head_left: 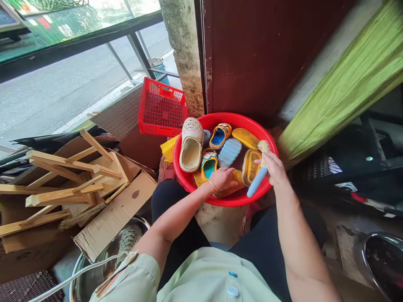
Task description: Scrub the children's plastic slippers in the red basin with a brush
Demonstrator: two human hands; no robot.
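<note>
Through the head view, my right hand [274,168] has its grip wrapped round a brush [257,182], cream-bristled with a smooth light-blue handle, over the right side of the red tub [231,202]. My left hand [221,179] has its grip half-curled on a yellow, textured sole [231,191] in there; whether it's grasping, I can't tell.

No word, number or brand is showing legibly. At about eight o'clock, faint dark marks are staying too blurred to read on a cardboard box [34,256]; at three o'clock, a small white patch [333,166] is bearing dark, unreadable streaks.
</note>
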